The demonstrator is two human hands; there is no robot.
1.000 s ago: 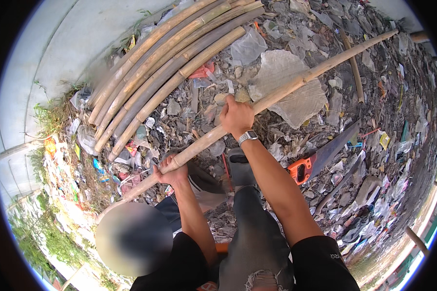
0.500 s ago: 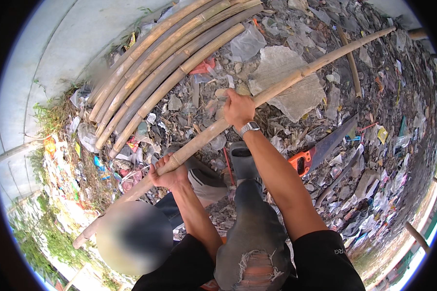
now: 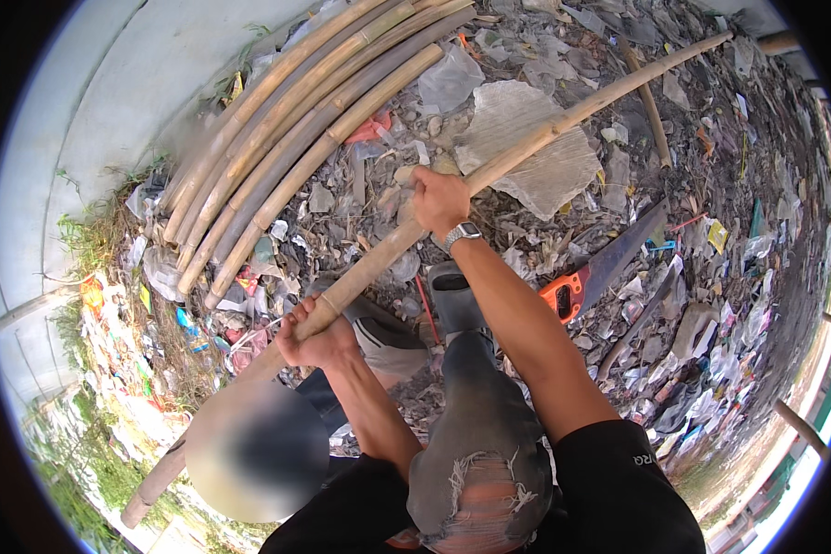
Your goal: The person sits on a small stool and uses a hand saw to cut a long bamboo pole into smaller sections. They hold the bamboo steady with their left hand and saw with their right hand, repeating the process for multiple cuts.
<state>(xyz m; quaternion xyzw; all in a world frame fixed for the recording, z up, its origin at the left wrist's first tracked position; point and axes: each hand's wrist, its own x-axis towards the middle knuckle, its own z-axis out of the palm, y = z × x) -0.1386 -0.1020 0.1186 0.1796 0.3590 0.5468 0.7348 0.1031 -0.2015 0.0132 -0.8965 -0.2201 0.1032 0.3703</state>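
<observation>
A long bamboo pole (image 3: 371,261) runs slantwise across the view, from the lower left to the far right. My left hand (image 3: 318,340) grips it near the middle left, palm turned up and fingers curled around it. Farther along, my right hand (image 3: 440,200), with a metal watch on the wrist, is closed over the same pole. Beyond my right hand the pole passes over a flat grey slab (image 3: 561,171). A hand saw (image 3: 568,294) with an orange handle lies on the ground to the right of my right forearm. A blurred round patch hides part of the pole's near-left portion.
Several bamboo poles (image 3: 277,152) lie side by side at the upper left, near a pale wall (image 3: 60,157). Litter and plastic scraps (image 3: 656,360) cover the ground. A thinner stick (image 3: 649,111) lies under the pole's far part. My shoes (image 3: 456,300) stand below the pole.
The pole's near-left end has swung downward in the view, while both hands keep their grip. The whole scene has shifted slightly left and up.
</observation>
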